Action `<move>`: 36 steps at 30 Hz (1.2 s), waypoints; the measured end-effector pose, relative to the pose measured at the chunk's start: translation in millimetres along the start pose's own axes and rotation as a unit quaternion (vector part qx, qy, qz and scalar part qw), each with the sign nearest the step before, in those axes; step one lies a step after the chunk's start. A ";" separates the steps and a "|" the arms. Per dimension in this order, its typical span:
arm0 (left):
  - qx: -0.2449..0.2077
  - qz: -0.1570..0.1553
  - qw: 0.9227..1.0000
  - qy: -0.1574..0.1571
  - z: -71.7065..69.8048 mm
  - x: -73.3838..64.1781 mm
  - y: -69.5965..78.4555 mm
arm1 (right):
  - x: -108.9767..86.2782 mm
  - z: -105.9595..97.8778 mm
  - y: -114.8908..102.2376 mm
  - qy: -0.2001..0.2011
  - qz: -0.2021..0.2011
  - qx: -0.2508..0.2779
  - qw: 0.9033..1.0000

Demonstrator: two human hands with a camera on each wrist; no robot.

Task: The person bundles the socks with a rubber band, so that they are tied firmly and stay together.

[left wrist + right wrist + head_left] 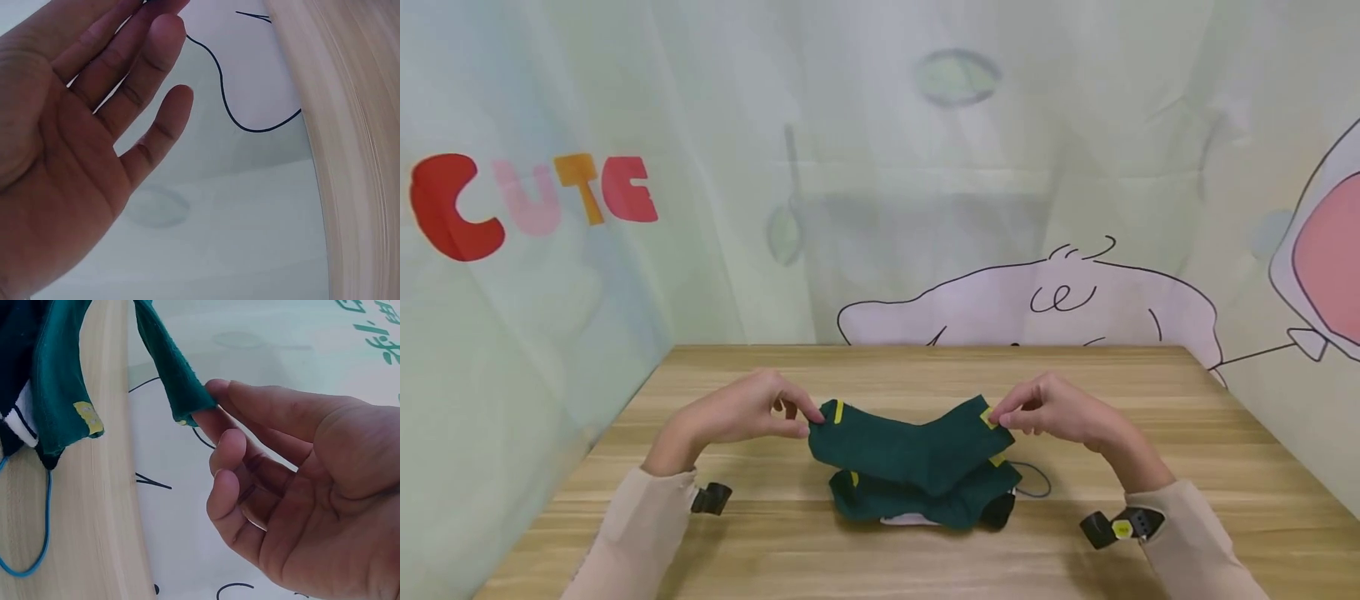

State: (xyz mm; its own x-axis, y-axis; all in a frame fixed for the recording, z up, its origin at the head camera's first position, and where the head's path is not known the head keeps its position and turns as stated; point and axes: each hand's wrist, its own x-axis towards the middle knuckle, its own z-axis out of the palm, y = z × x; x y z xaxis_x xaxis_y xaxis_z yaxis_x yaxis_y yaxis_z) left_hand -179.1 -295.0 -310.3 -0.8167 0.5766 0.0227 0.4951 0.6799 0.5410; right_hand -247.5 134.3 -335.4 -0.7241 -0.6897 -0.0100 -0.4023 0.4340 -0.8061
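A dark green sock [887,444] with yellow patches is stretched sideways between both hands. My left hand [748,408] pinches its toe end between thumb and fingertips. At the cuff end, my right hand [1060,408] pinches the edge by a yellow mark; the right wrist view shows thumb and index finger on the fabric [175,375]. Below it lies a second green sock [887,498] on the pile, with matching yellow patches. In the left wrist view the left palm [69,156] fills the left side, and its pinch is cut off at the top.
Under the second sock, black fabric [997,510] and a white piece [910,519] show. A thin blue cord loop [47,531] sticks out at the right of the pile. The wood-grain table [775,550] ends at a printed cloth backdrop [865,167].
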 end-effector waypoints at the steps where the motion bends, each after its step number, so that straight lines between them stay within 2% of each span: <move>1: 0.000 0.001 1.000 0.000 0.7 0.2 0.0 | 0.1 0.1 1.1 -0.004 0.000 0.000 1.000; 9: -0.003 0.012 1.000 -0.004 4.2 4.2 -1.0 | 0.4 -0.4 7.4 -0.027 0.006 0.011 1.000; 19: -0.017 0.019 1.000 -0.015 6.6 3.8 -0.2 | 0.4 -2.4 17.6 -0.067 -0.014 0.024 0.997; 22: -0.021 0.029 0.999 -0.021 7.5 4.8 -0.9 | 1.2 -3.3 21.5 -0.080 -0.025 0.023 0.996; 27: -0.032 0.043 0.998 -0.035 10.9 6.0 -3.4 | 2.8 -3.0 26.4 -0.109 -0.020 0.035 0.993; 36: -0.037 0.038 0.997 -0.060 14.2 11.3 -4.9 | 3.5 -3.5 28.4 -0.142 -0.016 0.054 0.988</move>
State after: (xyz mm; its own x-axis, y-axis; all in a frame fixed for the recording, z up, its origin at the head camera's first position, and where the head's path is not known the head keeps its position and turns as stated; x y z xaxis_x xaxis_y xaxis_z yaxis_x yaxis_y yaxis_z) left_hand -186.6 -285.4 -324.7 -0.7347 0.6776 -0.0318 0.5272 0.5998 0.6019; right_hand -263.4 146.2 -356.2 -0.5188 -0.8438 -0.1373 -0.3483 0.3553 -0.8674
